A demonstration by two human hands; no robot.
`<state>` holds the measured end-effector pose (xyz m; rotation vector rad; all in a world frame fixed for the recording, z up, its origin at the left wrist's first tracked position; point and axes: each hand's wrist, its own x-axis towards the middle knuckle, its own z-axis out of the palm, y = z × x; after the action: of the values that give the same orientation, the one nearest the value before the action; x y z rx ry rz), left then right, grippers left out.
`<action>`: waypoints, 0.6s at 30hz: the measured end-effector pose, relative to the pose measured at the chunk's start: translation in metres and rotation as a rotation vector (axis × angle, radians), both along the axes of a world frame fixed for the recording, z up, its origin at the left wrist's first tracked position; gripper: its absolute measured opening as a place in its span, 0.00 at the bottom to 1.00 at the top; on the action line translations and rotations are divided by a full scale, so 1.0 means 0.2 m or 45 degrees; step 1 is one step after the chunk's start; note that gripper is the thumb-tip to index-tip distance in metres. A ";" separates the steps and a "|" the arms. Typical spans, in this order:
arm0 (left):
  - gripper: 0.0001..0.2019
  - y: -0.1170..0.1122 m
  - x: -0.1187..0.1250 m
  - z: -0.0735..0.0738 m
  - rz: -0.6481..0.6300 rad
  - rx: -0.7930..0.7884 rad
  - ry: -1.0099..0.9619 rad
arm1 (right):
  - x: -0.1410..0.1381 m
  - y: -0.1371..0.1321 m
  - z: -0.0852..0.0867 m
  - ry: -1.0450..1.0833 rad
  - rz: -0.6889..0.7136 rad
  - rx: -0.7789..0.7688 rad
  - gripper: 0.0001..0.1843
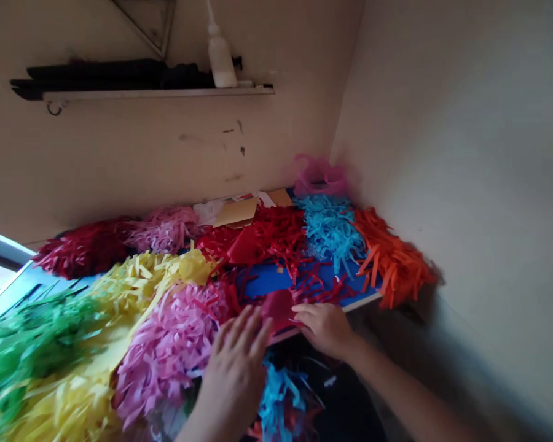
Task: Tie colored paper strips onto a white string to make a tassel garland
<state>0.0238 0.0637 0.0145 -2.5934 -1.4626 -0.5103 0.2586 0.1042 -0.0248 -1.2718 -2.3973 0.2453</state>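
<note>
A small red paper piece point(279, 309) lies at the front edge of the blue-topped table point(270, 279), between my two hands. My right hand point(328, 329) has its thumb and fingers closed on the right side of that piece. Beside its left edge, my left hand point(240, 359) is stretched out with fingers apart, some near or touching the paper; the exact contact is unclear. Loose red paper strips point(313, 279) lie just behind. Pink paper fringe point(175, 344) is heaped to the left of my left hand, and blue fringe point(279, 399) hangs below, near my lap.
Yellow fringe point(138, 279) and green fringe point(37, 337) cover the left side. Red point(281, 233), light blue point(334, 230) and orange fringe point(391, 261) lie along the back and right. A wall shelf point(156, 94) holds a white bottle point(222, 60). Walls meet at the back right.
</note>
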 end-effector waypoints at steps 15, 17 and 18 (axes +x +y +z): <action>0.13 0.34 0.10 -0.09 0.451 -0.429 -0.175 | -0.06 0.25 0.11 -0.012 -0.457 -0.456 0.16; 0.13 0.37 0.12 -0.08 0.476 -0.453 -0.136 | -0.08 0.25 0.10 -0.060 -0.505 -0.441 0.14; 0.13 0.38 0.12 -0.07 0.486 -0.467 -0.116 | -0.08 0.25 0.10 -0.082 -0.522 -0.438 0.14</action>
<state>0.0487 0.1389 0.0003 -2.4583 -2.1994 -0.3402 0.2427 0.1550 -0.0055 -1.9147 -2.1390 0.5127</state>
